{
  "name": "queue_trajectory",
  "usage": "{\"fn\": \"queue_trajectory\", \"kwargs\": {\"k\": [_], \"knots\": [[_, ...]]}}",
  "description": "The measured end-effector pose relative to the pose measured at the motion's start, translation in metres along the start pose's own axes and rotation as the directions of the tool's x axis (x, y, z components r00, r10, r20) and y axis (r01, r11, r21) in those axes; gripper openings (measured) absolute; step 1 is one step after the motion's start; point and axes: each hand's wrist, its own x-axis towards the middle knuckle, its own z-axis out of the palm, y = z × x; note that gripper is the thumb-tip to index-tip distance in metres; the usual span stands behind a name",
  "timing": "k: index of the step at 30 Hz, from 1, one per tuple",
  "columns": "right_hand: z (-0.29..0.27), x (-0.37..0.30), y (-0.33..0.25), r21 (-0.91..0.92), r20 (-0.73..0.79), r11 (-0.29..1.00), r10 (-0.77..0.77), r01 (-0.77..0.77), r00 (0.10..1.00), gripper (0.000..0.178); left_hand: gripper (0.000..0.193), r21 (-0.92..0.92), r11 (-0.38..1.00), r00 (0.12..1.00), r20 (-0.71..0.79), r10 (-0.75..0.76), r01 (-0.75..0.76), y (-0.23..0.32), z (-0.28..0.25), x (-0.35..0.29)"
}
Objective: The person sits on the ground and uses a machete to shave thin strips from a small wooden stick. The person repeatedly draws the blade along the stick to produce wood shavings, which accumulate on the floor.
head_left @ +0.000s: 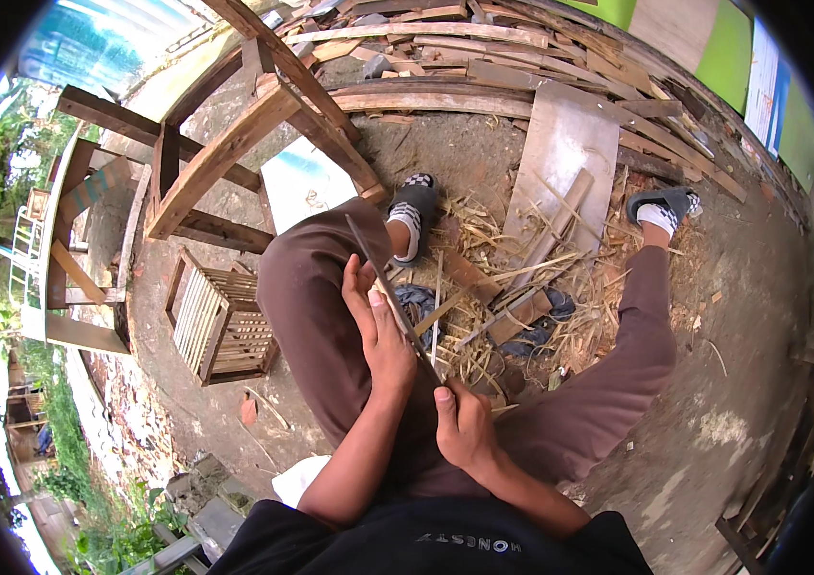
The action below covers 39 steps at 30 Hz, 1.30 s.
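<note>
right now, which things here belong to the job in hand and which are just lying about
Likely part of the job:
- long thin strip (wood or metal, unclear), gripped by the right hand, with the left hand alongside
- wood shavings below

Seemingly just lying about:
- slatted crate
- wooden frame
- planks at the back

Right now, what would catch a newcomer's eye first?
Probably the long, thin strip in the middle, its near end in the right hand, the left hand open alongside. Next, pale shavings strewn between the legs, then the big wooden frame at upper left.
</note>
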Motion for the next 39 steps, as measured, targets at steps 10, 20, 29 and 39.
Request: {"fn": "queue_trajectory", "kwargs": {"k": [10, 20, 29, 39], "knots": [[0.004, -0.005, 0.008, 0.024, 0.022, 0.999, -0.027, 0.026, 0.999, 0.044, 0.051, -0.060, 0.990, 0.992, 0.023, -0.125, 0.127, 0.000, 0.000, -0.002], [0.005, -0.002, 0.005, -0.013, -0.009, 1.000, 0.014, -0.014, 1.000, 0.045, 0.049, -0.196, 0.967, 0.987, 0.037, -0.158, 0.162, -0.009, -0.005, 0.000], [0.006, 0.005, 0.011, 0.004, -0.026, 1.000, 0.030, -0.029, 0.999, 0.047, 0.046, -0.181, 0.975, 0.992, 0.041, -0.123, 0.129, -0.008, 0.000, 0.002], [0.000, 0.005, 0.014, -0.011, -0.006, 0.997, 0.075, -0.075, 0.997, 0.048, 0.047, -0.121, 0.985, 0.992, 0.035, -0.121, 0.124, -0.004, 0.002, 0.000]]}}
